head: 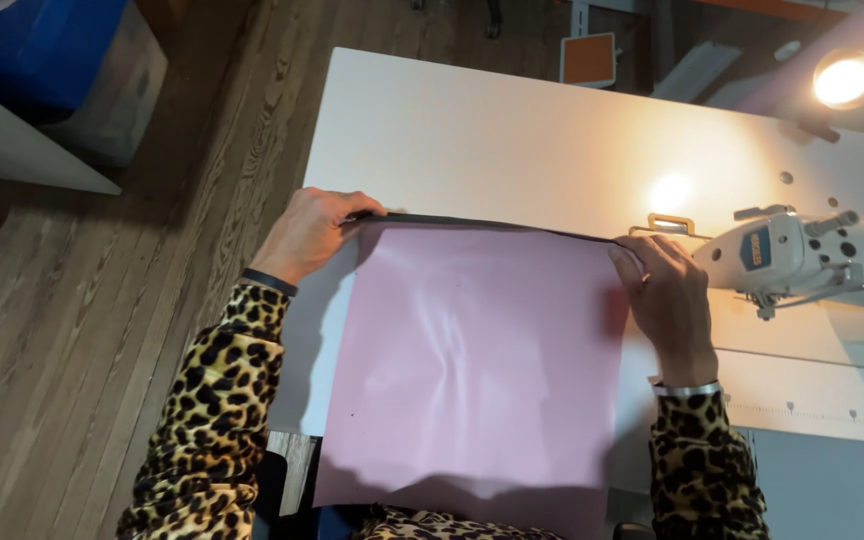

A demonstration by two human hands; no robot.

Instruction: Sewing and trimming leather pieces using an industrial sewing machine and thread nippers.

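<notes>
A pink sheet of fabric point(477, 360) lies flat on the white sewing table point(512, 140), hanging over the near edge toward me. Along its far edge runs a thin dark strip point(472, 222). My left hand point(307, 232) pinches the strip and the fabric's far left corner. My right hand point(667, 295) holds the far right corner, fingers pressed on the edge next to the sewing machine point(802, 255). Both sleeves are leopard print.
A lit lamp point(844, 80) shines at the far right above the machine. A metal guide point(670, 226) sits by the machine's needle area. Wooden floor point(102, 330) lies to the left, with a blue bin point(42, 45) at the top left.
</notes>
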